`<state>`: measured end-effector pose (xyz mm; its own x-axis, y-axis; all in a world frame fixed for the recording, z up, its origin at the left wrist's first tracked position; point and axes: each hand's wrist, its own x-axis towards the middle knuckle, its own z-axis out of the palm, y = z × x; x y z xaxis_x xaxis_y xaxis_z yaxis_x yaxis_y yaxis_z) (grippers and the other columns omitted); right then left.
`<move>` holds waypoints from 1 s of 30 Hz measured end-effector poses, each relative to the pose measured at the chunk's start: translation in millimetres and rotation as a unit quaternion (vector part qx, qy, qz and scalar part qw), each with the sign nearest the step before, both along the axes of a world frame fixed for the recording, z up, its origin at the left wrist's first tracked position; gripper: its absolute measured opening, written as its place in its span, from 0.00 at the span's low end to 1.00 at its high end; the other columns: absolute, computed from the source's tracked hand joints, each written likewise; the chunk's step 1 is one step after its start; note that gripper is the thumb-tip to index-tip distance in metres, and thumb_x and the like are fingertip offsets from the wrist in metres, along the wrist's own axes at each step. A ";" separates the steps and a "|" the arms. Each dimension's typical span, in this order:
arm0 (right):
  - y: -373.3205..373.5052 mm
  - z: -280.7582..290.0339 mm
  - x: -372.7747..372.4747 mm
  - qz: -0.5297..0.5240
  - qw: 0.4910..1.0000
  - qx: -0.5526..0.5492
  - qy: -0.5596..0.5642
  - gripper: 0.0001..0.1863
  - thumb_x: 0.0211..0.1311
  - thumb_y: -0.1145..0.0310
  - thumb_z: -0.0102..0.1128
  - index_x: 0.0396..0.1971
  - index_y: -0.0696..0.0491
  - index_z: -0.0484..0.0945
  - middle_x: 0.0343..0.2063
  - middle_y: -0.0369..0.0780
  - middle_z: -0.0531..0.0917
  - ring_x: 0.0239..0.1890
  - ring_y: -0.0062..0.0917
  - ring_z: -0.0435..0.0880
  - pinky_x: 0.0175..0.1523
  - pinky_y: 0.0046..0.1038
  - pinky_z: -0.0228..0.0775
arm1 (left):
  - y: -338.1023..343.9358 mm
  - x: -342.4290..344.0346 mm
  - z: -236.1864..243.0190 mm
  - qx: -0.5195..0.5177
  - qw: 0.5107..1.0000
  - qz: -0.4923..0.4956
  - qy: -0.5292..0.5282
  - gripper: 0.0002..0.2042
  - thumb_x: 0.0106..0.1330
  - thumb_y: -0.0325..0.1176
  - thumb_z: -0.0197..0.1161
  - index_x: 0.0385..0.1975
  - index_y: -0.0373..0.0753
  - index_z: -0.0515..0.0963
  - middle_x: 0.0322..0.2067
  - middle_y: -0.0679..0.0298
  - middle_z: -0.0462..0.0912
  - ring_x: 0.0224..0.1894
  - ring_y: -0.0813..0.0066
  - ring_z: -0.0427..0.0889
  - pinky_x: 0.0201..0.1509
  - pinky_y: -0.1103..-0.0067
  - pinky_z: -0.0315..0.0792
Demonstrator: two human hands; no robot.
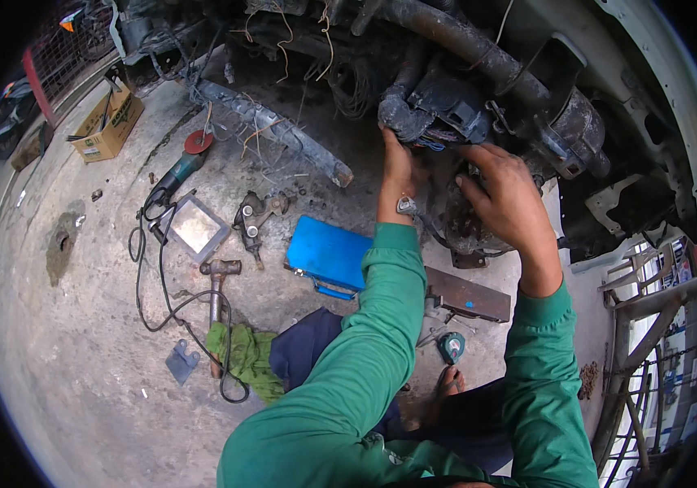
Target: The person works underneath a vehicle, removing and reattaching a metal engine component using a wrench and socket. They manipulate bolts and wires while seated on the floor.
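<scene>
Both my arms, in green sleeves, reach up to the underside of a vehicle. My left hand (pixel 398 168) is raised against a dirty, dark elbow-shaped part (pixel 407 118), and most of its fingers are hidden. A bundle of thin coloured wires (pixel 432 143) shows just right of it, below a dark housing (pixel 464 114). My right hand (pixel 504 191) is at the lower edge of that housing. Its thumb stands apart from the fingers, and nothing shows between them. A greasy round metal part (pixel 469 220) sits below, between my two hands.
On the concrete floor lie an angle grinder (pixel 177 177) with its cord, a hammer (pixel 216 293), a blue case (pixel 328 254), a green cloth (pixel 251 358), a tape measure (pixel 451 347) and a rusty steel bar (pixel 470 295). A cardboard box (pixel 111 122) stands far left. A thick pipe (pixel 478 50) crosses overhead.
</scene>
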<state>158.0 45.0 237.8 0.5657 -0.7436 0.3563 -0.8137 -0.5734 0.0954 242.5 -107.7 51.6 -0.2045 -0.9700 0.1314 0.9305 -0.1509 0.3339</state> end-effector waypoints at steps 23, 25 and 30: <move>-87.2 -42.0 20.4 -0.106 0.972 -0.036 0.205 0.17 0.57 0.73 0.59 0.47 0.54 0.71 0.41 0.49 0.85 0.45 0.49 0.85 0.47 0.48 0.77 | 12.2 7.1 17.0 0.029 0.999 0.014 -0.029 0.48 0.66 0.79 0.28 0.70 0.44 0.65 0.66 0.52 0.71 0.65 0.52 0.71 0.67 0.56 0.65; -90.2 -38.2 20.0 -0.075 0.984 -0.079 0.138 0.16 0.57 0.73 0.60 0.46 0.53 0.71 0.39 0.49 0.85 0.43 0.49 0.85 0.45 0.48 0.77 | 9.4 13.4 14.3 0.024 0.999 0.036 -0.027 0.46 0.68 0.77 0.30 0.71 0.45 0.65 0.66 0.54 0.71 0.65 0.55 0.71 0.68 0.58 0.65; -88.3 -46.2 9.9 -0.084 0.988 -0.128 -0.033 0.10 0.62 0.68 0.62 0.39 0.51 0.71 0.34 0.49 0.85 0.40 0.50 0.84 0.42 0.51 0.74 | 25.7 20.5 14.9 0.012 0.999 0.036 0.001 0.41 0.72 0.72 0.35 0.72 0.44 0.63 0.65 0.58 0.72 0.65 0.60 0.72 0.69 0.63 0.66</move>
<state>167.8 -43.3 191.6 0.4111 -0.7060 0.5767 -0.9046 -0.3939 0.1626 262.9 -82.0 66.5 -0.1341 -0.9851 0.1076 0.9398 -0.0920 0.3291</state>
